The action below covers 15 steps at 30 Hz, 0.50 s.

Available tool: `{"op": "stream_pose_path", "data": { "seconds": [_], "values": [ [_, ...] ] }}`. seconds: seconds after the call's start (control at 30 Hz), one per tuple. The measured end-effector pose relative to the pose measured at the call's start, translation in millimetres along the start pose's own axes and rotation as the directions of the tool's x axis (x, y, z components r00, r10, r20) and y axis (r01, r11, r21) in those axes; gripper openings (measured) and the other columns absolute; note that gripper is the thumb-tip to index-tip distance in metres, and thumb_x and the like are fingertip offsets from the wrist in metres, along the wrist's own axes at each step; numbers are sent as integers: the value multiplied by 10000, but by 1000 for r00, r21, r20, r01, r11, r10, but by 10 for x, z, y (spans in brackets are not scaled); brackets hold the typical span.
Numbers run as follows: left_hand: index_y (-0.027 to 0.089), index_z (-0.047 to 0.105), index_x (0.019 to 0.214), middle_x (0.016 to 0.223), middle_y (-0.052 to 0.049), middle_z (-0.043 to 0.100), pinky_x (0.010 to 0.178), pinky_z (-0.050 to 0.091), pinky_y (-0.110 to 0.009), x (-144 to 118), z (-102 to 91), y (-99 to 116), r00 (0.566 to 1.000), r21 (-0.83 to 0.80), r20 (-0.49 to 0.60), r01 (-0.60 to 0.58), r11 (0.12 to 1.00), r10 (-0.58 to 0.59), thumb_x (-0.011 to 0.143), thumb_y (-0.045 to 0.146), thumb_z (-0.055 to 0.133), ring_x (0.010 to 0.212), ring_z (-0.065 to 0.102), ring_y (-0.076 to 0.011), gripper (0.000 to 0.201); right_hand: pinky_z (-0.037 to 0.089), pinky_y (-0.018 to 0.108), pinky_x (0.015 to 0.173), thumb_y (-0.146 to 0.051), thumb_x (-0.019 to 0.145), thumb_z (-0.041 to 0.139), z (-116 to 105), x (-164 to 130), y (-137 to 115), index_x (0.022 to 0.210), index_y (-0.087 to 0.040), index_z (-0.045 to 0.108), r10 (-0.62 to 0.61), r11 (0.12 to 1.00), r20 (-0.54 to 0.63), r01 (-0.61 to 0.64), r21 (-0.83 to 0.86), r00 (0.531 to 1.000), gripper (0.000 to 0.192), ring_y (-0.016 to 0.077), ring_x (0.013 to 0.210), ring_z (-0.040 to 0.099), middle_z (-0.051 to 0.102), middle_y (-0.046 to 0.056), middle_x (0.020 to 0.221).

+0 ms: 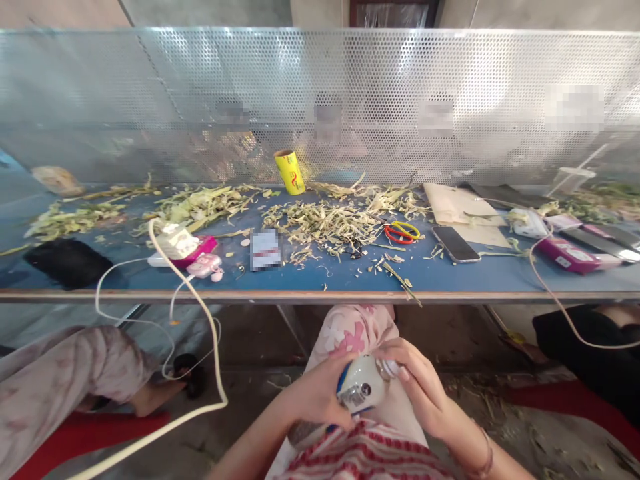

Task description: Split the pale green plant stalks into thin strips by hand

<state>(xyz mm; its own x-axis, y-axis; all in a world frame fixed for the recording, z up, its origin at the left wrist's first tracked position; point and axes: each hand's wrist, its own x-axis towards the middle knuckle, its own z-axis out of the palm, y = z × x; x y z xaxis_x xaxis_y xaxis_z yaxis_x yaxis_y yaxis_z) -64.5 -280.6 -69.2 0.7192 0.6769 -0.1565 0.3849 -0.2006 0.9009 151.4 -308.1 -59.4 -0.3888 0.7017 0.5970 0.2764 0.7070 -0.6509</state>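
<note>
On my lap is a white bottle [369, 387] with blue edging and a printed label, tilted with its neck toward the right. My left hand [315, 395] wraps around the bottle's body from the left. At the neck, the fingers of my right hand [419, 385] close on the white cap [392, 368]; whether the cap is loose I cannot tell. Ahead on the blue table [240, 280] lie shredded plant trimmings [330, 223], scissors with red and yellow handles [401, 233], and a dark phone [455, 244].
A yellow cardboard tube [289, 172] leans near the perforated metal screen [380, 80]. A cream cable [213, 340] hangs across the left foreground. Pink devices [567, 255] and brown cardboard [460, 205] lie right, a black cloth [69, 263] left. People sit on both sides.
</note>
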Motion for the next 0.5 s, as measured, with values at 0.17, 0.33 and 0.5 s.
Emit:
{"op": "stream_pose_path", "data": {
  "seconds": [0.17,0.33,0.5],
  "values": [
    [160,596,1052,987,-49,665,779,486,-331,1,-33,-187,974,-81,223,-18,997,36,386,431,840,865,591,-229,759,517,337,781,-345,994,290,-71,-43,253,1257,-141,529,-482,825,140,502,-260,865,410,194,929,632,696,99,908],
    [161,599,1045,977,-59,681,756,496,-331,41,32,-145,971,94,235,29,995,-50,403,375,821,845,616,-245,712,389,335,583,-335,991,183,-78,19,298,1009,-162,614,-483,750,262,549,-368,836,465,169,572,481,580,33,601],
    [160,460,1301,1096,-142,666,828,493,-394,47,107,-4,974,459,-98,226,859,-204,584,277,676,967,647,-318,758,330,287,508,-210,978,257,77,3,501,759,-163,587,77,835,169,29,-550,983,398,134,481,455,553,25,547]
  ]
}}
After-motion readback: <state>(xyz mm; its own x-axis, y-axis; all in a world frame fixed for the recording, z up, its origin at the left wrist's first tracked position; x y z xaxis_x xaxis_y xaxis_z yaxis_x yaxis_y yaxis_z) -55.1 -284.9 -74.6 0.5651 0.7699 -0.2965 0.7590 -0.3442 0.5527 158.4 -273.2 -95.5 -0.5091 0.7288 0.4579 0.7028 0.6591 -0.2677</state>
